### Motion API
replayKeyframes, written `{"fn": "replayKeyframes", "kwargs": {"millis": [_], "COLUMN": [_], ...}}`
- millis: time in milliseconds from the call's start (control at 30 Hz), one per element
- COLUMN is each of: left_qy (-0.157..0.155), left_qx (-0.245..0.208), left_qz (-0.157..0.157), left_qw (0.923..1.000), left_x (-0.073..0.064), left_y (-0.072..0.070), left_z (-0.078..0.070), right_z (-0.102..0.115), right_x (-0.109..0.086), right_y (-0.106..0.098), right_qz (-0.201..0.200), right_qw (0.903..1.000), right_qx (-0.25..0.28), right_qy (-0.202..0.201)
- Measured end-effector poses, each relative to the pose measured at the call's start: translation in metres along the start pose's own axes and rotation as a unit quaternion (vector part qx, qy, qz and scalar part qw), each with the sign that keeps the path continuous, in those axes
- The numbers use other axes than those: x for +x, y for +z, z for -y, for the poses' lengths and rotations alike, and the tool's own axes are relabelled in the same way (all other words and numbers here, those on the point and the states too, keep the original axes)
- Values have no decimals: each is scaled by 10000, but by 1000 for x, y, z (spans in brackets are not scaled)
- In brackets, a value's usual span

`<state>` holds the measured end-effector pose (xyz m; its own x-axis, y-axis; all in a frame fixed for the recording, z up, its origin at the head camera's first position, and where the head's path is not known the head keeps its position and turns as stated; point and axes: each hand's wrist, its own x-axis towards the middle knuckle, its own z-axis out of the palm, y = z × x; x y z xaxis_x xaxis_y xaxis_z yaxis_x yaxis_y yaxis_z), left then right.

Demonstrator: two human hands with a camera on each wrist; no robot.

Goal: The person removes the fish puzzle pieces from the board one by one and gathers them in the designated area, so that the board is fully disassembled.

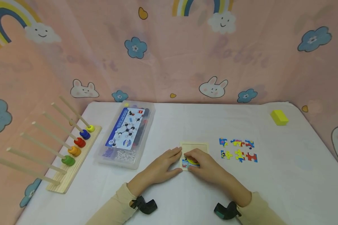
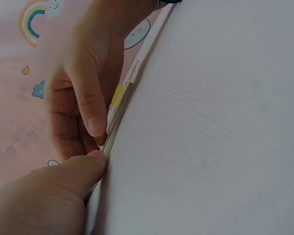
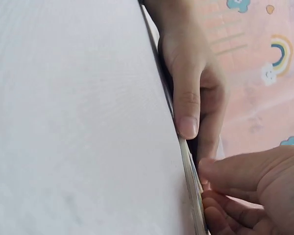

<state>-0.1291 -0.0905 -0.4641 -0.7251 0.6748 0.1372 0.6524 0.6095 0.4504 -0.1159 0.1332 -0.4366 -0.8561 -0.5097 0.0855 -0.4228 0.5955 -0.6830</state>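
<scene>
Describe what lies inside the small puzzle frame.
Blue and yellow puzzle pieces show in the nearer part, bare tan base beyond; whatever the right hand covers cannot be seen.

Our left hand (image 1: 161, 165) lies at the tray's (image 1: 193, 146) left edge, fingers stretched out, thumb spread apart and touching its near left corner. Our right hand (image 1: 204, 164) bends its fingers over the tray, thumb nearer us; we cannot tell whether they pinch. Our left forearm (image 1: 140, 183) and right forearm (image 1: 238, 188) slant in from the tray's near side, well apart.
</scene>
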Motion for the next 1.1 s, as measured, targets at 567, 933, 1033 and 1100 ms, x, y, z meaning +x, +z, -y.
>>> {"fn": "replayKeyframes", "kwargs": {"millis": [567, 933, 1033, 1100], "left_qy": [-8, 27, 32, 32], "left_qx": [-91, -84, -59, -32], "left_qz": [-47, -42, -45, -44], "left_qw": [9999, 10000, 10000, 10000], "left_x": [-1, 0, 0, 0], "left_y": [-3, -3, -3, -3], "left_z": [-2, -3, -4, -4], "right_z": [2, 0, 2, 3], "right_x": [4, 2, 2, 1], "right_y": [9, 10, 10, 10], "right_qz": [-149, -308, -336, -358], "right_qw": [9977, 9957, 9955, 9958], "right_qx": [333, 481, 415, 326], "right_qy": [570, 729, 789, 775]}}
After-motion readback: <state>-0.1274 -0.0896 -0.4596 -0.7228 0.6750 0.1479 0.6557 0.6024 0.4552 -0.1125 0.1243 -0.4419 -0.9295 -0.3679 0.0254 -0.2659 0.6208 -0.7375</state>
